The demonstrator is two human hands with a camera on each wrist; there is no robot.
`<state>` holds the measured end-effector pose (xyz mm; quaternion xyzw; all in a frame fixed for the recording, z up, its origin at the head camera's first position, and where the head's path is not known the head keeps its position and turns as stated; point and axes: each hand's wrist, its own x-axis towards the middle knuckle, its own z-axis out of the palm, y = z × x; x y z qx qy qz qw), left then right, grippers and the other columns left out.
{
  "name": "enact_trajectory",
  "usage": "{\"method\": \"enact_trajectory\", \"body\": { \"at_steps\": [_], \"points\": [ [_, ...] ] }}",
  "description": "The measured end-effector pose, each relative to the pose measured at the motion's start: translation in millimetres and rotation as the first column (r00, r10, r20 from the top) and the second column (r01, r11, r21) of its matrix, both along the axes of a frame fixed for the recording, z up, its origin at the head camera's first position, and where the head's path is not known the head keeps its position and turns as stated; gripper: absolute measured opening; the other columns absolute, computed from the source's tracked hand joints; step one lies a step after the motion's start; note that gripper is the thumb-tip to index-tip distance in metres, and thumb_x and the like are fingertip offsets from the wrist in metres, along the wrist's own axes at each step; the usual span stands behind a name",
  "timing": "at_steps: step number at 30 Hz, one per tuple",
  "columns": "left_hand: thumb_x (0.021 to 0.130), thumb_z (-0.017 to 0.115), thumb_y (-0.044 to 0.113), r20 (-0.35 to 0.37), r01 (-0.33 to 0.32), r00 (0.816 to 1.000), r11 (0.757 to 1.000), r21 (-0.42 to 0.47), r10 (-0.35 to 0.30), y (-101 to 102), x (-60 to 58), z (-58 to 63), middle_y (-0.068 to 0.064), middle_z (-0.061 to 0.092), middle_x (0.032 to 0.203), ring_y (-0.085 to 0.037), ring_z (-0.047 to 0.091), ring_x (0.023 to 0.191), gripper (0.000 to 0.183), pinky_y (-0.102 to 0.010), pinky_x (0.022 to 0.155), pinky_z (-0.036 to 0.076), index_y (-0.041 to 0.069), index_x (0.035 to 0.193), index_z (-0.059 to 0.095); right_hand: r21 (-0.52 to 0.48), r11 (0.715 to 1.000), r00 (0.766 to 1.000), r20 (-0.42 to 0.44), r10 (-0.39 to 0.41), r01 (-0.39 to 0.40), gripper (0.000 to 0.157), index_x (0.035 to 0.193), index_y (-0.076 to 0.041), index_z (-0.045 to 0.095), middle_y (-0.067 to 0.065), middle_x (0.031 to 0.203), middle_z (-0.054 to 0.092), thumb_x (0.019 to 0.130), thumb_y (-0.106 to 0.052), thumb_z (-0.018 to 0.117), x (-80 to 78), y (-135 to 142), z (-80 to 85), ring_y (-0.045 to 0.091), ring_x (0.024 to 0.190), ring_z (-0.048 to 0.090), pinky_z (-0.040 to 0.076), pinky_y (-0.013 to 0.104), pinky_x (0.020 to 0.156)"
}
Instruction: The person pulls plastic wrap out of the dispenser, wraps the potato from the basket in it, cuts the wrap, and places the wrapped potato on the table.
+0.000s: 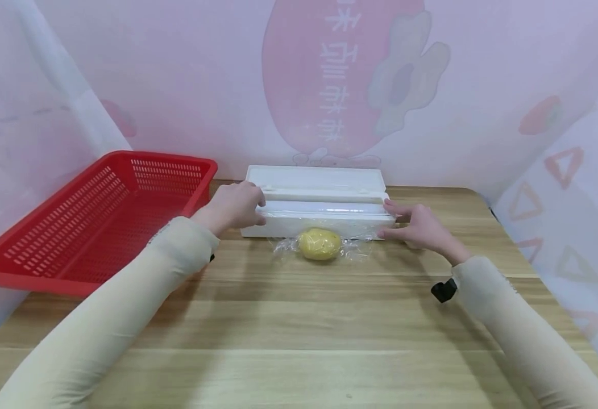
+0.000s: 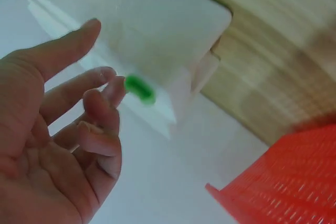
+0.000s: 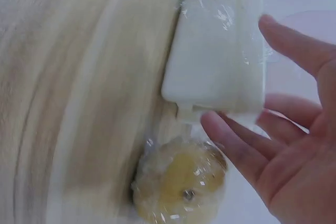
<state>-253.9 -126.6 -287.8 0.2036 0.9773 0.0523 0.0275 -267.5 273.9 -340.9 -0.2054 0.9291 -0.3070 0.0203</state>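
A white cling film box point(image 1: 278, 228) lies lengthwise near the back of the table, its lid point(image 1: 314, 177) raised and a roll of film point(image 1: 324, 208) inside. In front of it sits a yellow potato point(image 1: 319, 244) wrapped in clear film with loose ends on both sides. My left hand point(image 1: 232, 205) is at the box's left end, fingers loosely bent and thumb apart; a blurred green piece point(image 2: 139, 88) shows by its fingertips in the left wrist view. At the right end, my right hand point(image 1: 420, 228) has fairly straight, spread fingers, with fingertips right at the box's edge.
A red perforated plastic basket point(image 1: 176, 199) stands to the left, beside my left forearm. Behind the box rises a pale pink printed backdrop point(image 1: 202, 85). The wood-grain tabletop point(image 1: 299, 329) stretches in front of the potato.
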Motion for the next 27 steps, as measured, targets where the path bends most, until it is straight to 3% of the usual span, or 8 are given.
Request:
{"method": "enact_trajectory", "body": {
  "at_steps": [3,5,9,12,15,20,27],
  "points": [
    [0.085,0.078,0.022,-0.015,0.016,1.000,1.000,0.017,-0.016,0,-1.4,-6.9,-0.010,0.069,0.102,-0.025,0.063,0.082,0.026,-0.042,0.067,0.054,0.007,0.107,0.075,-0.024,1.000,1.000,0.023,0.013,-0.013,0.078,0.139,-0.003,0.054,0.012,0.147,0.045,0.078,-0.042,0.084,3.2,1,2.9,0.038,0.114,0.059,0.045,0.050,0.096],
    [0.085,0.078,0.019,-0.034,0.026,0.999,0.999,0.031,-0.025,-1,-1.7,-10.0,-0.009,0.069,0.098,-0.023,0.061,0.077,0.021,-0.040,0.064,0.053,0.007,0.102,0.077,-0.037,0.999,1.000,-0.011,0.003,-0.003,0.071,0.134,-0.002,0.060,0.014,0.144,0.048,0.079,-0.040,0.083,6.0,-1,3.9,0.037,0.106,0.064,0.049,0.049,0.090],
    [0.084,0.080,0.017,-0.074,0.020,0.997,0.998,0.062,-0.015,-3,-1.0,-12.3,-0.006,0.069,0.092,-0.021,0.059,0.073,0.016,-0.038,0.062,0.052,0.009,0.098,0.078,-0.026,1.000,0.986,-0.165,-0.003,-0.001,0.052,0.120,-0.001,0.069,0.018,0.131,0.059,0.081,-0.033,0.083,6.5,-9,2.4,0.033,0.089,0.067,0.054,0.044,0.074],
    [0.084,0.080,0.016,-0.089,0.014,0.996,0.995,0.094,-0.005,-3,-0.2,-12.9,-0.005,0.068,0.088,-0.021,0.058,0.072,0.012,-0.037,0.061,0.052,0.010,0.094,0.078,-0.001,1.000,0.957,-0.289,0.026,-0.028,0.039,0.110,-0.001,0.074,0.019,0.120,0.063,0.081,-0.024,0.084,2.0,-15,-1.7,0.033,0.097,0.061,0.049,0.045,0.081],
    [0.084,0.080,0.014,-0.088,0.009,0.996,0.991,0.131,0.003,-3,0.4,-13.4,-0.004,0.066,0.082,-0.021,0.056,0.071,0.008,-0.036,0.059,0.050,0.010,0.090,0.076,-0.016,0.999,0.933,-0.358,0.038,-0.047,0.025,0.100,-0.003,0.078,0.017,0.112,0.064,0.080,-0.016,0.084,-2.7,-18,-6.4,0.033,0.103,0.054,0.043,0.046,0.084],
    [0.083,0.080,0.014,-0.074,-0.002,0.997,0.986,0.165,0.014,-2,3.0,-13.2,-0.001,0.063,0.075,-0.020,0.055,0.070,0.007,-0.034,0.058,0.048,0.012,0.081,0.073,-0.078,0.994,0.914,-0.403,0.039,-0.077,0.008,0.082,-0.006,0.079,0.013,0.104,0.065,0.076,-0.006,0.085,-3.8,-17,-10.9,0.028,0.099,0.051,0.044,0.040,0.071],
    [0.084,0.079,0.013,-0.017,-0.028,0.999,0.983,0.179,0.031,-5,10.4,-10.8,-0.001,0.063,0.076,-0.022,0.056,0.072,0.006,-0.034,0.060,0.050,0.013,0.082,0.073,-0.093,0.989,0.917,-0.391,0.071,-0.116,0.011,0.075,-0.008,0.074,0.006,0.097,0.068,0.076,-0.004,0.083,5.3,-14,-11.4,0.025,0.084,0.057,0.047,0.036,0.065]
  ]
}}
